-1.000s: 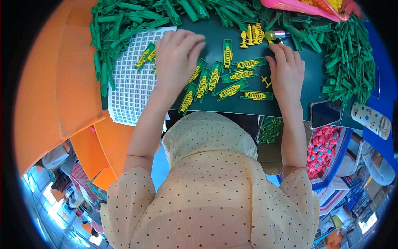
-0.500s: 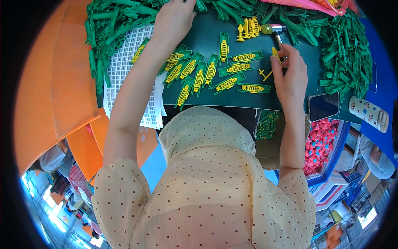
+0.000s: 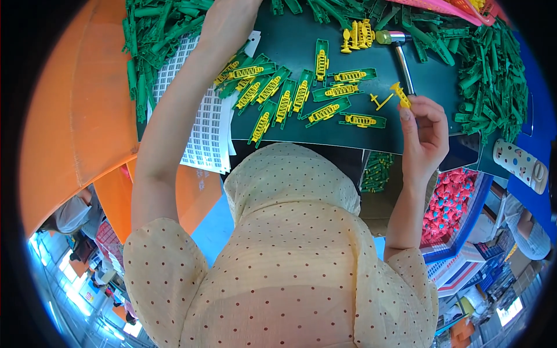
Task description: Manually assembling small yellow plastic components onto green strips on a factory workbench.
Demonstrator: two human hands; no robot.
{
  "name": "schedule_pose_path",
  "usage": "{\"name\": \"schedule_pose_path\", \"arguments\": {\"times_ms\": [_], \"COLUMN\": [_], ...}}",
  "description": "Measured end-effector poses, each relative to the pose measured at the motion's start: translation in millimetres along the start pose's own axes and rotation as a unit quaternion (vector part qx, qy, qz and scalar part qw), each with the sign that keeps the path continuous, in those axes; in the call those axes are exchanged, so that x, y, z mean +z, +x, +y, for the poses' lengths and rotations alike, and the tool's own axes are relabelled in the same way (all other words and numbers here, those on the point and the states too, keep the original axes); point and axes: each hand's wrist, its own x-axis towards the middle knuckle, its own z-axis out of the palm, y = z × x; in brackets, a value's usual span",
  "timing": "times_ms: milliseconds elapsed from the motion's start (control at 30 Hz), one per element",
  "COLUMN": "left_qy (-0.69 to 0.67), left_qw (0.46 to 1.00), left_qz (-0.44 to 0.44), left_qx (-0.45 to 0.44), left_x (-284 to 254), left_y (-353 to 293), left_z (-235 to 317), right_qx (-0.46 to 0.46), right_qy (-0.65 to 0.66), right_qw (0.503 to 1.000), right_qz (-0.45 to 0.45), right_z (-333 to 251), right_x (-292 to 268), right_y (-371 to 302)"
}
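Between thumb and fingers my right hand (image 3: 428, 129) pinches a small yellow plastic part (image 3: 400, 95), held over the dark green tabletop (image 3: 278, 43). My left hand (image 3: 233, 20) reaches to the far left, beside a heap of long green plastic shells (image 3: 168, 26); its fingers run out past the upper edge. Mid-table lie several green shells with yellow ribbed inserts (image 3: 301, 93) set in them. A thin yellow branched piece (image 3: 380, 101) rests just left of my right hand. Farther back, several yellow parts (image 3: 358, 36) stand in a small row.
Beyond my right hand lies a hammer (image 3: 401, 61). Printed white sheets (image 3: 200, 136) lie under my left forearm. More green shells (image 3: 493, 81) are heaped at the right, near a dark phone (image 3: 464, 149) and a dotted white case (image 3: 519, 165). A pink basket (image 3: 458, 10) stands far right.
My left hand has moved left and farther away, partly out of view. My right hand has turned, its fingers curled and the yellow part now standing up clear of the thumb.
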Motion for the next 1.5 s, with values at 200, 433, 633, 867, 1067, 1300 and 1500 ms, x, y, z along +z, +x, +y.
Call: {"name": "schedule_pose_path", "arguments": {"times_ms": [200,433,633,867,1067,1300,1500], "left_qy": [-0.276,0.044,-0.034,-0.146,-0.296,-0.254,-0.292], "left_qw": [0.954,0.999,0.995,0.982,0.941,0.949,0.951], "left_qz": [0.102,0.007,0.043,0.105,0.041,-0.009,0.007], "left_qx": [0.056,0.020,-0.082,-0.059,0.161,0.189,0.097], "left_x": [-11,-19,-66,-83,-67,-40,-43], "left_y": [0,3,1,-36,-89,-109,-111], "left_z": [-1,7,10,56,124,166,151], "right_qx": [0.040,0.028,0.069,0.050,0.017,-0.015,-0.007], "right_qy": [0.027,0.029,0.013,-0.077,-0.206,-0.217,-0.206], "right_qw": [0.999,0.999,0.992,0.971,0.961,0.961,0.963], "right_qz": [-0.014,-0.019,-0.101,-0.220,-0.185,-0.169,-0.172], "right_z": [-3,-4,-14,-16,-12,-20,-24], "right_x": [2,4,-3,3,0,-10,-14], "right_y": [-8,-11,-17,-19,-16,-17,-24]}}
